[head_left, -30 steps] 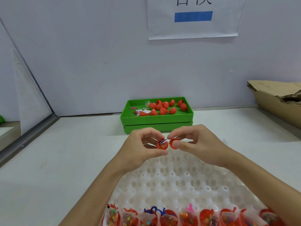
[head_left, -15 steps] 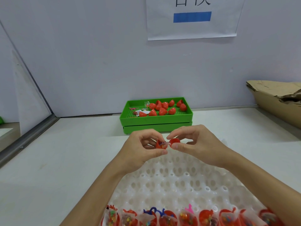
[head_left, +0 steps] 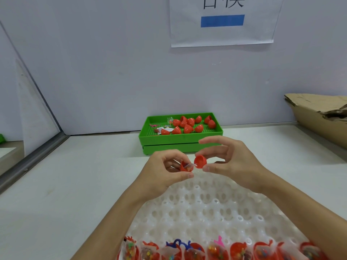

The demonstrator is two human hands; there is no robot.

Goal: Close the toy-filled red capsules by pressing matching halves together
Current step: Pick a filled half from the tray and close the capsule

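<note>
My left hand (head_left: 163, 169) pinches a red capsule half (head_left: 185, 167) with a small clear toy packet sticking out of it. My right hand (head_left: 232, 162) pinches the matching empty red half (head_left: 200, 161), its rounded side toward me, just right of and slightly above the filled half. The two halves are close but apart. Both hands hover above the far end of a white dimpled holder tray (head_left: 206, 207). Along the tray's near edge sits a row of open red halves with toy packets (head_left: 189, 252).
A green tray (head_left: 180, 140) at the back of the table holds several loose red capsule halves (head_left: 187, 124) and a few toy packets. A torn cardboard box (head_left: 319, 117) sits at the right. A grey rail (head_left: 33, 156) borders the table on the left.
My right hand turned its empty half so the open ring no longer faces me. The half lifted slightly to the right, away from the filled half. My left hand stayed nearly still.
</note>
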